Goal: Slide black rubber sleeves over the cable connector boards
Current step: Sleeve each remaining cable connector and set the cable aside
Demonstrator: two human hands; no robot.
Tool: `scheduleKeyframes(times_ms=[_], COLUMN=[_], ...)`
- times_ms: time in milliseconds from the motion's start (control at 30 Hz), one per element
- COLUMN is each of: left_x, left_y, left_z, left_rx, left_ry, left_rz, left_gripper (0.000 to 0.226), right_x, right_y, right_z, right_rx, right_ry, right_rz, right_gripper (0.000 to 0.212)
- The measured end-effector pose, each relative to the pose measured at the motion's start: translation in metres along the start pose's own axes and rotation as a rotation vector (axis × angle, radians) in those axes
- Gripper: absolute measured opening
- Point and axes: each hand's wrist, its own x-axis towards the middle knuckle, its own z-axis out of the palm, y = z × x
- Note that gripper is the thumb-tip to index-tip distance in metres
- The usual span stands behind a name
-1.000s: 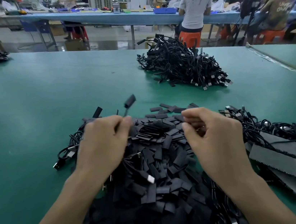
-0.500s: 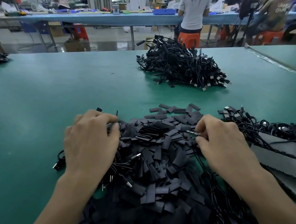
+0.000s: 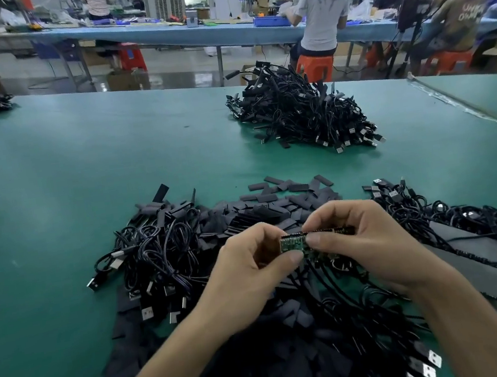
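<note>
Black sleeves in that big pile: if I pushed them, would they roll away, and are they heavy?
The black sleeves look flat, so they would probably slide across the green mat, not roll. They lie loosely heaped and scattered at the edge, so each is likely very light. Being rubber, they may bend easily.

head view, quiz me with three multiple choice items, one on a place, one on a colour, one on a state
1. The loose black sleeves lie: A stacked in a tray; B heaped on the table; C hung on a rack.
2. The circuit board is: A red; B white; C green.
3. The board is: A pinched between left hand and right hand; B lying on the table; C fully sleeved.
Answers: 1 B, the heap spreads over the table; 2 C, its green face shows between the thumbs; 3 A, both thumbs press it.
</note>
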Motion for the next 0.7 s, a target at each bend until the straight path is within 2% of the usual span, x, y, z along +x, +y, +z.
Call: scheduleKeyframes(times_ms=[67,200,400,700], left_x=[-0.001,-0.001,0.000,-0.005], left_y=[-0.002,-0.003,0.002,0.004], left_z=[0.003,0.003,-0.004,0.003], left_rx=[-0.019,-0.079,-0.158,-0.277], left_ry=[0.013,0.054,-0.083,-0.110], left_rz=[0.024,0.042,0.049,0.025], left_gripper=[0.012,0.029,0.021,0.017], right_x=[0.000,0.000,-0.002,0.000], right_y=[-0.004,-0.008,-0.006,0.016], right_z=[0.000,0.006,0.002,-0.004], right_rx=[-0.093,-0.246,-0.016,0.197], right_ry=[-0.035,-0.085,-0.179,-0.283], right_rz=[-0.036,-0.072,-0.020,0.035], right_gripper=[0.009,0.007,0.017,0.028])
